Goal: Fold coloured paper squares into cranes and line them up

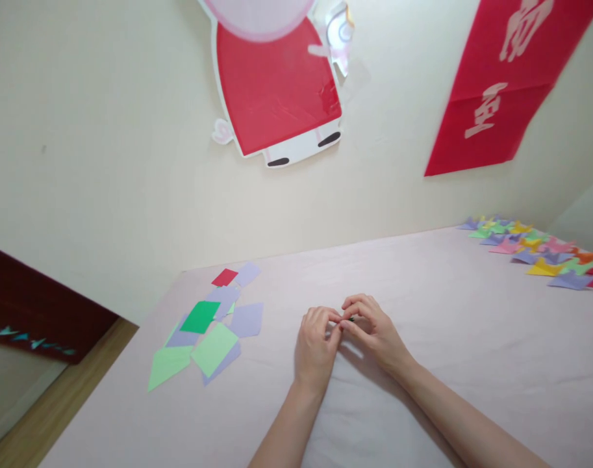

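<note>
My left hand [318, 344] and my right hand [374, 331] meet at the fingertips just above the pale pink cloth. Both are closed in a pinch, thumbs against index fingers. Between the right thumb and index finger shows a tiny dark green piece [352, 319]; the fingers hide most of it, and I cannot make out its shape. To the left lie loose paper squares: a dark green square [200, 317], a red square [225, 277], light green paper [215, 348] and lilac paper [247, 320], some overlapping.
Several folded paper shapes [544, 250] in many colours stand in rows at the far right. The pale pink cloth [277, 422] covers the surface, which meets a wall [130, 162] behind. On the wall are a cartoon cut-out [279, 84] and a red banner [501, 97].
</note>
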Motion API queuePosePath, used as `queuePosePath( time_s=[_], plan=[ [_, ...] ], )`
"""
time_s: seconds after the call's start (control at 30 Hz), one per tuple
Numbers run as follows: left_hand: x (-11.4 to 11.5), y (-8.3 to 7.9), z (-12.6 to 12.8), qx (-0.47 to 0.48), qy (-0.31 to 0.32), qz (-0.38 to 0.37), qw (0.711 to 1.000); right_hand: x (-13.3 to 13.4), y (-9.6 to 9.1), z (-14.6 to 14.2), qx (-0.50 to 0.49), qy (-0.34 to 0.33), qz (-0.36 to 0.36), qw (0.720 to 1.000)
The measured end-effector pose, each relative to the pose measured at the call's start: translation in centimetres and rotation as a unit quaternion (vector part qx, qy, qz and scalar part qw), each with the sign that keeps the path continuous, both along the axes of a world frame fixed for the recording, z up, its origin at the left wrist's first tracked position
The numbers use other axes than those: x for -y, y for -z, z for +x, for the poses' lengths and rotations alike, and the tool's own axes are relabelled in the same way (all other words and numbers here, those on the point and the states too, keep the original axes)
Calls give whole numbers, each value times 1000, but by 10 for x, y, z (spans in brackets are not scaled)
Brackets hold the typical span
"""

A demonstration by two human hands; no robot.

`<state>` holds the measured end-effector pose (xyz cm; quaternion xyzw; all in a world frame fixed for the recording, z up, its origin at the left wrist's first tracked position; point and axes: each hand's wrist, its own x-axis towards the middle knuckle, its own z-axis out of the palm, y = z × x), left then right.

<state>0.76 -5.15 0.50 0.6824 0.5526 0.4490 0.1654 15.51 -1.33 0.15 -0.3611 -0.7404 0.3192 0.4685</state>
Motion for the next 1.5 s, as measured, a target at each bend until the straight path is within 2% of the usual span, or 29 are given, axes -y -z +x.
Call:
queuePosePath(
  time_s=[0.17, 0.4, 0.7, 0.87, 0.93, 1.1, 1.23, 1.33, 1.5],
  plan=[
    [1, -4, -4, -38, -18, -6, 999, -3, 1, 3, 51, 16, 36, 998],
    [-1, -1, -6, 24, -15, -12, 1000, -5, 4, 7, 83, 43, 28, 995],
    [-3, 2, -5, 11, 17, -32, 999, -7, 7, 5, 52, -28, -53, 997],
    [-5, 2, -6, 111, 16, -72, 991, -10, 9, 6, 39, -25, -80, 996],
    [-5, 3, -6, 125, 11, -87, 988, -10, 9, 7, 37, -30, -88, 995],
    [-4, 5, -6, 122, 2, -119, 985, -9, 7, 8, 41, -37, -113, 992],
    [-5, 6, -7, 127, -10, -129, 983, -6, 6, 8, 22, -33, -160, 986],
    [-6, 7, -9, 117, -32, -129, 984, -5, 7, 7, 13, -31, -154, 987],
    [-6, 9, -11, 56, -64, -128, 988, -5, 8, 7, 58, -39, -147, 987]
  ],
)
